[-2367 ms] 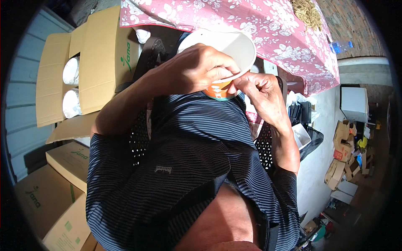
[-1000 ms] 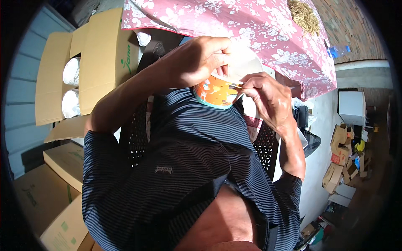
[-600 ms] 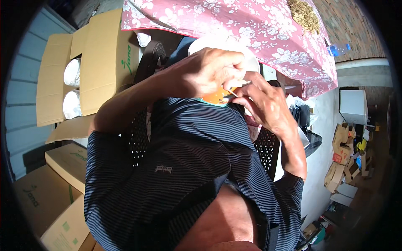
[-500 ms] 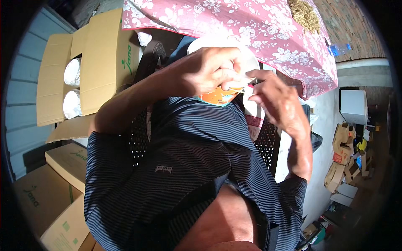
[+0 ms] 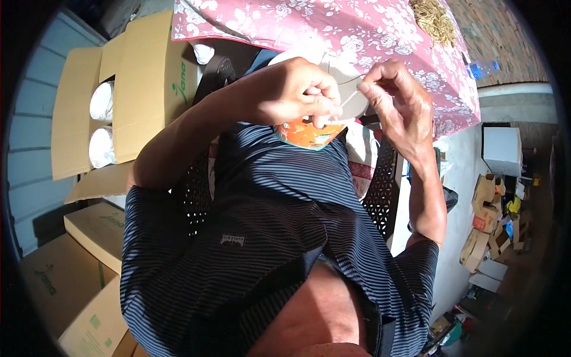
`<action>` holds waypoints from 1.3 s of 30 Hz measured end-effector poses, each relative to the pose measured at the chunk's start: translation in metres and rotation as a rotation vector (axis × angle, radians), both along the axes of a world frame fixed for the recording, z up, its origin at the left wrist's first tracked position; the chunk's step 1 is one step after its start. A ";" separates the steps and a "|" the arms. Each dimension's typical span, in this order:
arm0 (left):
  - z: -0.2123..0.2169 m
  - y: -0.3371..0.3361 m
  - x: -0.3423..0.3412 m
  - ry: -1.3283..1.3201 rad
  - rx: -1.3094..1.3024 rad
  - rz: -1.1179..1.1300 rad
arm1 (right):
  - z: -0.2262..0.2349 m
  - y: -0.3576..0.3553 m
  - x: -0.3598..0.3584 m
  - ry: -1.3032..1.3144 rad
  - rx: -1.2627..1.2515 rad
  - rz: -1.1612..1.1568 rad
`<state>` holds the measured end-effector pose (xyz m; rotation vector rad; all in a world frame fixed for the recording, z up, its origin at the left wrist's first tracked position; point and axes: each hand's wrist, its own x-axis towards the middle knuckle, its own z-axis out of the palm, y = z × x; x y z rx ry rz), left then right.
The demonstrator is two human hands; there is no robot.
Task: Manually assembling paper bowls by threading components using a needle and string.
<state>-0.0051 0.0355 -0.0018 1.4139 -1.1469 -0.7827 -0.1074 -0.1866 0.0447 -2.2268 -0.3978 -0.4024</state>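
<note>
The left hand [image 5: 297,95] grips a white paper bowl with an orange base [image 5: 309,132], fingers curled over its rim and thumb pressed against the side, holding it tilted in front of the chest, just below the edge of the worktop with its pink floral cloth [image 5: 333,30]. The right hand [image 5: 398,101], at about 3 o'clock from the bowl, has thumb and forefinger pressed together on something thin and pale, a strip or a thread, that runs back toward the bowl's rim; what it is exactly is too small to tell.

My judgement of the risks: the bowl hangs in the air on one hand only, so a sharp pull by the right hand could twist it out of the grip or crumple its thin wall. The strip looks slight and could snap or slip from the pinch. The bowl is tilted, so anything inside may spill onto the striped shirt [image 5: 267,226].

At 9 o'clock an open cardboard box [image 5: 143,77] holds wrapped white stacks [image 5: 101,101], with more closed cartons [image 5: 95,229] below it.
</note>
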 end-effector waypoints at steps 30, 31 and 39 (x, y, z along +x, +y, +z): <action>0.005 0.006 -0.009 0.145 -0.071 0.089 | -0.019 0.028 -0.045 0.093 -0.007 -0.097; 0.005 0.007 -0.012 0.101 -0.082 0.118 | -0.018 0.028 -0.046 0.093 -0.007 -0.095; 0.001 0.004 -0.026 0.029 -0.088 0.137 | -0.021 0.027 -0.046 0.050 0.007 -0.075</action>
